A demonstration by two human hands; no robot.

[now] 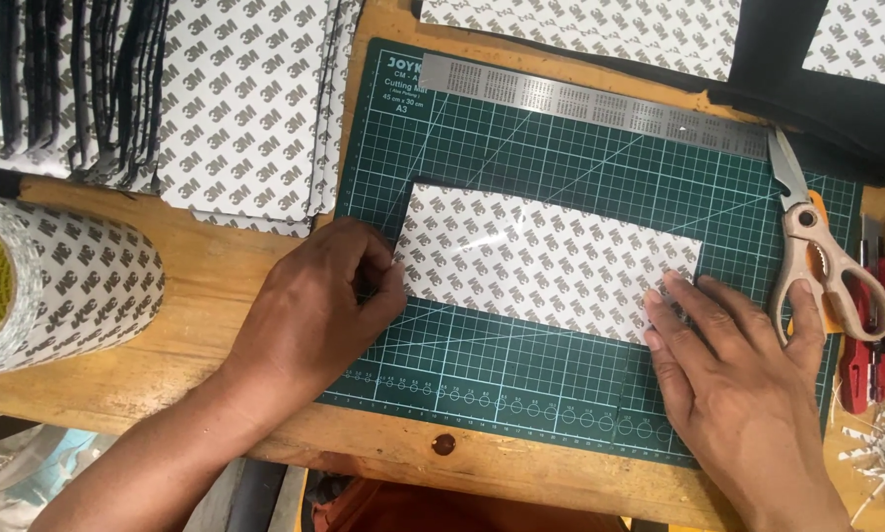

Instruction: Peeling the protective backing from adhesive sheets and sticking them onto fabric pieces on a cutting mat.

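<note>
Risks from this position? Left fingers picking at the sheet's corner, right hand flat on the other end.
1. The left hand pinches the left corner of the printed sheet; the backing may tear or crease there.
2. The right hand pins only the right end, so the sheet could skew on the cutting mat.
3. The scissors lie beside the right fingers; a sideways slip might hit them.

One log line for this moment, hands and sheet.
left hand: pinching sheet's left edge | right hand: flat on right corner | printed sheet: flat on green cutting mat | scissors: idle, right
</note>
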